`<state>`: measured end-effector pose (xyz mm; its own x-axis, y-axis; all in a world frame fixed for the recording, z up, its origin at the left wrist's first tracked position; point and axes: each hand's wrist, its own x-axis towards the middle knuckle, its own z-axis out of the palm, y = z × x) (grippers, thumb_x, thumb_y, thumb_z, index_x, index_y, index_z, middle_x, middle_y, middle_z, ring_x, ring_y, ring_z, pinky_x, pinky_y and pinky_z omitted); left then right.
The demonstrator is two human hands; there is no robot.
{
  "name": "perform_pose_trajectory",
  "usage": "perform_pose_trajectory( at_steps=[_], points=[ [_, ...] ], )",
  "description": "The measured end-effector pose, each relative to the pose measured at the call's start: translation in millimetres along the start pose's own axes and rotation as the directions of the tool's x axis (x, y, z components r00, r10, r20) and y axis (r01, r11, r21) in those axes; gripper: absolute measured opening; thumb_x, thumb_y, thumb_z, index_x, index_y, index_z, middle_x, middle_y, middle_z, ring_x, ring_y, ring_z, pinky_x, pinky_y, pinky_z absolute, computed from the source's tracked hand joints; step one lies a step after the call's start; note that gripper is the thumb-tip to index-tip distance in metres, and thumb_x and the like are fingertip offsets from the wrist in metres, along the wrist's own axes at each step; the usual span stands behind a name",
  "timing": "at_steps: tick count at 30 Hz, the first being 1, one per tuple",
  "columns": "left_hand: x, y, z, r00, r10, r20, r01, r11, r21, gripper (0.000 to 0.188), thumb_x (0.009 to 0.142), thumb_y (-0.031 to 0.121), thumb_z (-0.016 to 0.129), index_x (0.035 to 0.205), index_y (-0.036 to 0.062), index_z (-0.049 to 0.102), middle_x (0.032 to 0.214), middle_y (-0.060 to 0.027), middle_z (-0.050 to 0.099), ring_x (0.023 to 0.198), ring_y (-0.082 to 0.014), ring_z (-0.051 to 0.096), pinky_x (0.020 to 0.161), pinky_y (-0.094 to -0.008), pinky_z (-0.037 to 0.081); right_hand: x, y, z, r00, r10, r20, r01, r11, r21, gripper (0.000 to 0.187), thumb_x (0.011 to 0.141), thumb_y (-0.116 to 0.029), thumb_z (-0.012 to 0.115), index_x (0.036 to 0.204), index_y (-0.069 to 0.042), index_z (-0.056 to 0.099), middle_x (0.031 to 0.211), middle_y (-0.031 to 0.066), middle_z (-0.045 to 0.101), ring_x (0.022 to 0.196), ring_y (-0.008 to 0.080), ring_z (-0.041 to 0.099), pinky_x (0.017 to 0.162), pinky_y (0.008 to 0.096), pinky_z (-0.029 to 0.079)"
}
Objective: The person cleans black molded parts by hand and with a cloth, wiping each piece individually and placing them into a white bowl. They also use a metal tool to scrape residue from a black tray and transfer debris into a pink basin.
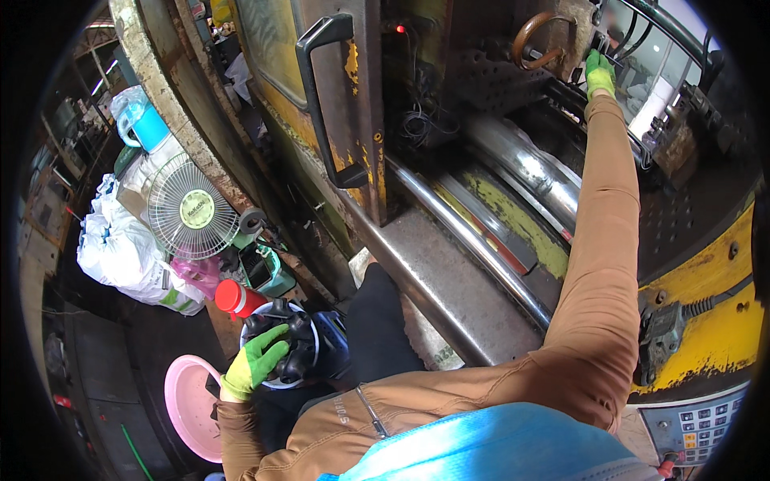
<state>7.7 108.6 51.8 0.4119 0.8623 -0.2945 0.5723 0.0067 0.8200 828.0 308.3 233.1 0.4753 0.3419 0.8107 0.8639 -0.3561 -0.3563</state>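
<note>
My left hand [258,365], in a yellow-green glove, rests with fingers apart on black rounded parts [298,349] that fill a white bucket [279,386]. What the parts are I cannot make out. My right arm stretches far into the open machine. At its end my gloved right hand [600,74] is closed at the metal block [573,36] at the upper right; whatever lies in its fingers is hidden. A brown ring-shaped hose [525,36] curves out just left of that hand.
A black door handle [309,104] and shiny guide bars [473,248] border the machine opening. Left stand a fan [195,210], a blue jug [147,127], white bags [120,248], a red-lidded container [238,298] and a pink basin [187,405]. A keypad panel [702,425] sits at lower right.
</note>
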Motion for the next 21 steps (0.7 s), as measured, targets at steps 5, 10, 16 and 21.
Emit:
perform_pose_trajectory(
  at_steps=[5, 10, 16, 21],
  points=[
    [-0.8, 5.4, -0.5, 1.0, 0.001, -0.007, -0.001, 1.0, -0.019, 0.042, 0.092, 0.018, 0.057, 0.129, -0.0015, 0.054, 0.116, -0.0128, 0.062, 0.104, -0.0165, 0.057, 0.091, -0.0288, 0.044, 1.5, -13.7, -12.8, 0.989, 0.133, 0.061, -0.128, 0.989, -0.076, 0.051, 0.094, -0.043, 0.03, 0.116, -0.009, 0.062, 0.122, 0.0183, 0.059, 0.117, 0.0366, 0.053, 0.098, 0.0491, 0.04],
    [3.4, -1.6, -3.1, 0.998, 0.056, -0.021, -0.056, 0.998, -0.005, 0.041, 0.091, 0.019, 0.057, 0.127, -0.0019, 0.055, 0.115, -0.0135, 0.062, 0.104, -0.0196, 0.058, 0.092, -0.0311, 0.044, 7.5, -27.9, -18.1, 0.988, 0.078, 0.134, -0.017, 0.916, -0.402, 0.032, 0.088, -0.027, 0.048, 0.095, -0.008, 0.072, 0.105, 0.0171, 0.067, 0.099, 0.037, 0.064, 0.083, 0.047, 0.052],
    [4.1, -16.8, -15.0, 0.963, 0.267, -0.029, -0.256, 0.944, 0.207, 0.038, 0.093, 0.017, 0.054, 0.125, -0.0042, 0.055, 0.113, -0.0129, 0.063, 0.105, -0.0193, 0.059, 0.091, -0.0312, 0.045, -14.1, -12.2, -23.4, 0.987, 0.082, -0.141, -0.131, 0.915, -0.382, 0.03, 0.087, -0.023, 0.052, 0.093, 0.001, 0.069, 0.092, 0.0214, 0.068, 0.091, 0.0376, 0.066, 0.08, 0.0453, 0.052],
    [17.1, 12.3, -15.4, 0.98, 0.196, -0.043, -0.201, 0.956, -0.215, 0.039, 0.095, 0.014, 0.052, 0.129, -0.0042, 0.051, 0.114, -0.0111, 0.063, 0.103, -0.015, 0.058, 0.089, -0.0268, 0.045, -49.4, -67.5, -68.2, 0.752, -0.01, -0.659, 0.125, 0.984, 0.128, 0.036, 0.091, -0.028, 0.046, 0.088, 0.005, 0.06, 0.085, 0.0286, 0.06, 0.082, 0.0459, 0.056, 0.077, 0.0523, 0.042]
  ],
)
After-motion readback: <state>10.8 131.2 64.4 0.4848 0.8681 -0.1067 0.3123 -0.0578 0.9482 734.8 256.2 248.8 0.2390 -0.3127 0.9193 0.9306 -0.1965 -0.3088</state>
